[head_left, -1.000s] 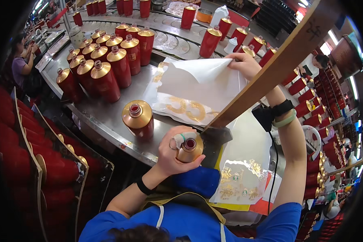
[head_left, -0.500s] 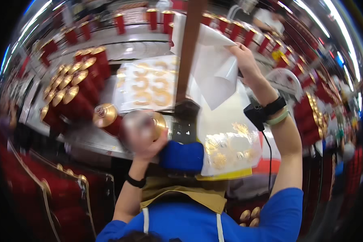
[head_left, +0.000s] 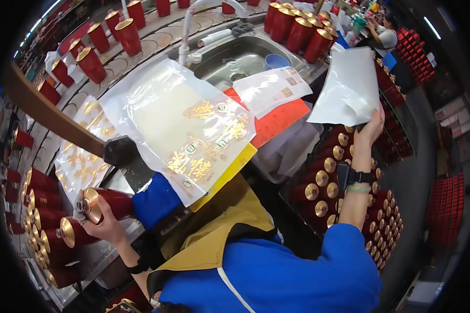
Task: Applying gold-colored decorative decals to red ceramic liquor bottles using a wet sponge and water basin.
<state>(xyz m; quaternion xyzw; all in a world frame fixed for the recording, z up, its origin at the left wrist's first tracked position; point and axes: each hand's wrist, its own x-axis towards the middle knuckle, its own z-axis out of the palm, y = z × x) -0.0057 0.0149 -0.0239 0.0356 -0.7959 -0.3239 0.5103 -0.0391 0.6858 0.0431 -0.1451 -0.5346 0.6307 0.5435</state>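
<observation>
My left hand (head_left: 107, 223) is closed around the gold neck end of a dark red bottle (head_left: 119, 204), which lies on its side at the table edge. A blue cloth pad (head_left: 154, 200) touches the bottle's other end. Out to the right, my right hand (head_left: 369, 128) grips the lower corner of a white backing sheet (head_left: 347, 83), holding it up in the air. Between my hands lies a clear sheet with gold decals (head_left: 159, 107). Another sheet of gold decals (head_left: 83, 148) is partly hidden behind the brown post (head_left: 57, 112).
Red bottles with gold tops (head_left: 42, 208) cluster beside my left hand. A steel sink (head_left: 235, 60) with a blue bowl (head_left: 277, 62) stands ahead. Crated bottles (head_left: 321, 179) sit below my right arm. Yellow (head_left: 230, 175) and red sheets (head_left: 279, 123) lie under the decals. A co-worker (head_left: 385, 36) sits far right.
The view has turned right. My right hand has carried the white sheet away from above the decal sheet, out to the right. My left hand stays on the bottle.
</observation>
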